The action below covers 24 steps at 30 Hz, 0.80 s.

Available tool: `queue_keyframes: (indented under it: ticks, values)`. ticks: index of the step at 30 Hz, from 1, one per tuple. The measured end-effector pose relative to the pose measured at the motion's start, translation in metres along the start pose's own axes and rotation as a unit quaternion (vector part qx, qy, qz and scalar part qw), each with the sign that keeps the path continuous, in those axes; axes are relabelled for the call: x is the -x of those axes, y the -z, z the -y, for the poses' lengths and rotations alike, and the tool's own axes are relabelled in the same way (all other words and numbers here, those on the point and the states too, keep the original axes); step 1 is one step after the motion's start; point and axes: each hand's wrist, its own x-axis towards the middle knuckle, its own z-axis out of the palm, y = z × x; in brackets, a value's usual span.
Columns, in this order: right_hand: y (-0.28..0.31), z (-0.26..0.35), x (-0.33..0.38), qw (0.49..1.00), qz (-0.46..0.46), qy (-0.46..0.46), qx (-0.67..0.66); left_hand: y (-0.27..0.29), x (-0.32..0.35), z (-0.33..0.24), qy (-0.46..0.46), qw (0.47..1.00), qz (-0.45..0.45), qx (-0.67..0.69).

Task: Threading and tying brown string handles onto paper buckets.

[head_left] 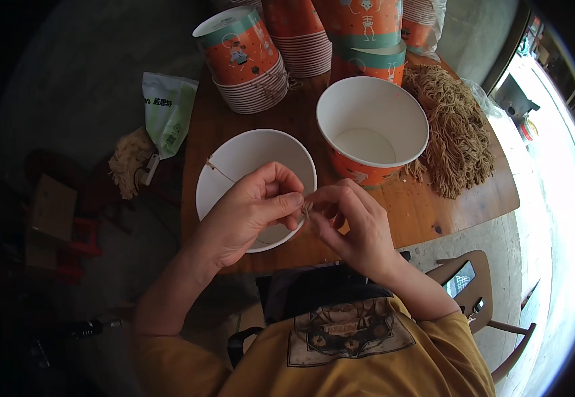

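Observation:
A white-lined paper bucket (254, 147) stands on the table in front of me, its open mouth facing up. A thin twine cord (217, 167) is fastened at the left side of its rim and runs inside toward my hands. At the right side of that rim, my left hand (261, 208) is closed, thumb against fingers, pinching the cord. My right hand (359, 225) meets it there, fingertips closed on a small loop of the same twine. The fingers partly hide the loop and the rim behind it.
Another orange bucket (372, 126) stands open just beyond my right hand. A heap of cut twine (451, 132) lies at the table's right. Stacked orange buckets (251, 83) line the back. A green-and-white bag (170, 112) is at left; a chair (479, 284) holds a phone (459, 279).

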Motion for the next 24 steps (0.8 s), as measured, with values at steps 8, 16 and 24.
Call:
queue_keyframes:
  ticks: [8,16,24]
  values:
    - [0.004,0.004,-0.008,0.998,0.018,-0.053,-0.011,-0.004,0.002,0.001,-0.017,1.000,0.000,-0.012]
    - [0.010,0.006,-0.014,0.997,0.047,-0.027,0.047,-0.010,0.007,-0.003,-0.011,0.999,-0.022,-0.043]
    - [0.017,0.008,-0.024,0.994,0.091,0.009,0.051,-0.004,0.010,-0.005,0.000,0.996,0.006,-0.087]
